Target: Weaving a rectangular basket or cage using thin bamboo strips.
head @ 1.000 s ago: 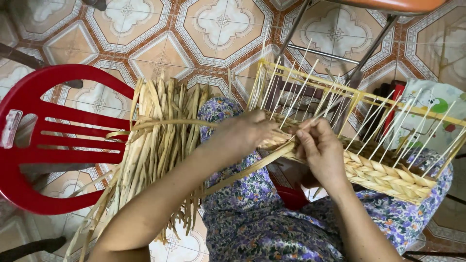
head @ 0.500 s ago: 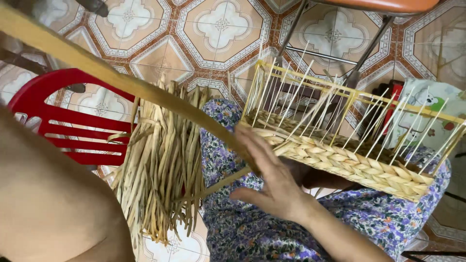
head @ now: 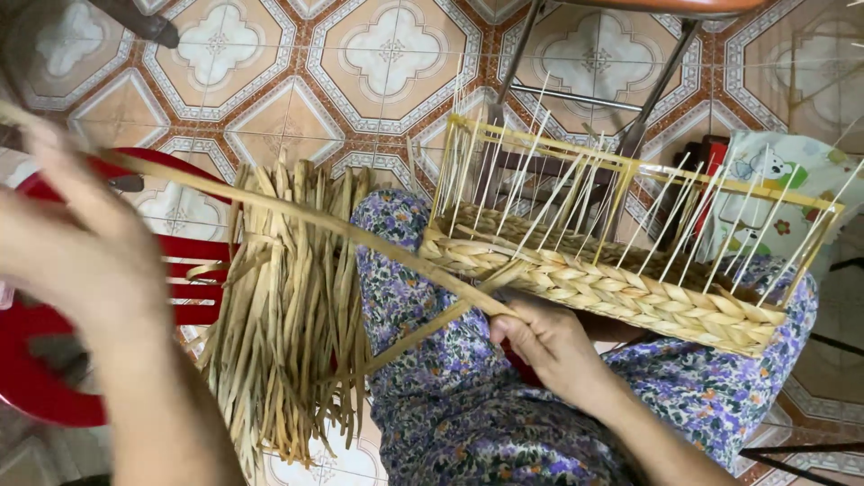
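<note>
Patterned floor tiles (head: 378, 63) lie beneath 1 half-woven basket (head: 630, 261) on the lap, where the right hand (head: 549, 346) now clenches 1 long strand (head: 297, 211) pulled farther left by the blurred left hand (head: 81, 252), its grip closed on it, beside 1 bundle of reeds (head: 288, 306).

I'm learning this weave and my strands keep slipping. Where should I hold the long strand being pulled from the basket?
Probably pinch the long strand flat, close under the woven rim, coming from below as the right hand does. The left hand pulls its far end taut.
</note>
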